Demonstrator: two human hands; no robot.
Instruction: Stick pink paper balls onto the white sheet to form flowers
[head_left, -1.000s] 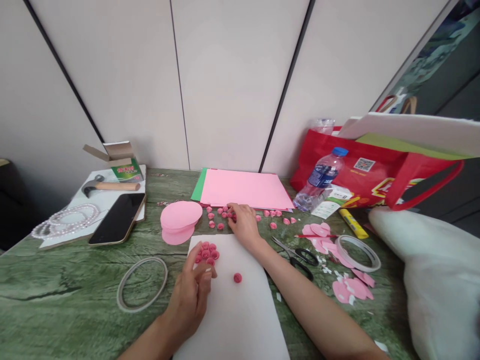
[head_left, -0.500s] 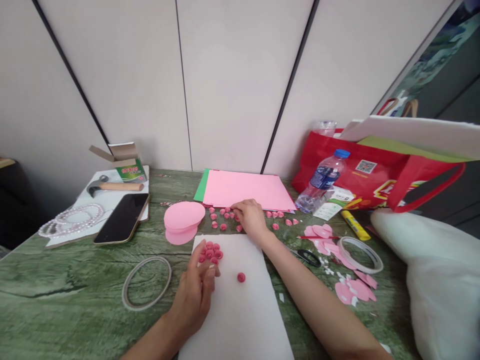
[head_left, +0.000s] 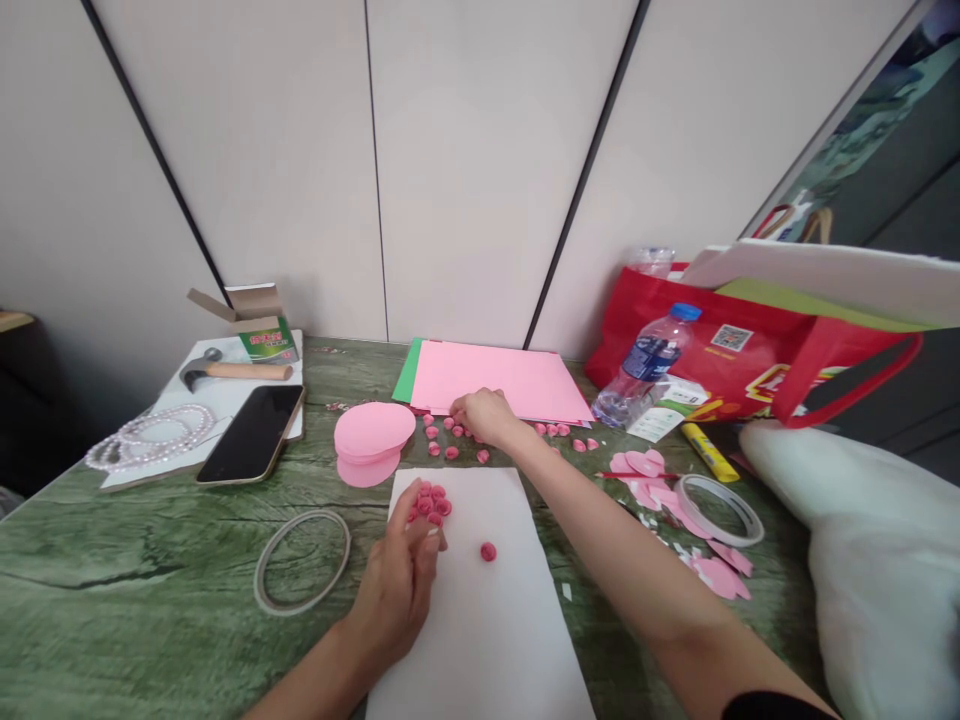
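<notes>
My left hand (head_left: 397, 575) hovers at the left side of a white board (head_left: 487, 620), its index finger stretched beside a cluster of small rolled pink paper roses (head_left: 425, 505). The thumb and another finger pinch together, with a tiny white bit at their tips that is too small to name. One single rose (head_left: 488, 551) sits apart on the board. Beyond the board's far edge my right hand (head_left: 486, 415) has its fingers drawn together over a row of loose roses (head_left: 451, 453). Whatever its fingertips hold is hidden.
Pink oval papers (head_left: 373, 432) and stacked pink sheets (head_left: 495, 375) lie behind. Tape rolls (head_left: 262, 580) (head_left: 750, 525), a phone (head_left: 251, 435), a hammer (head_left: 240, 370) and pearl strings (head_left: 112, 450) flank the board. Paper scraps (head_left: 720, 578), a glue stick (head_left: 710, 452), a bottle (head_left: 651, 360) and a red bag (head_left: 712, 340) stand right.
My right hand has shifted slightly left and back along the loose roses, its fingers bending closer together. The left hand stays by the cluster. The whole view has drifted a little.
</notes>
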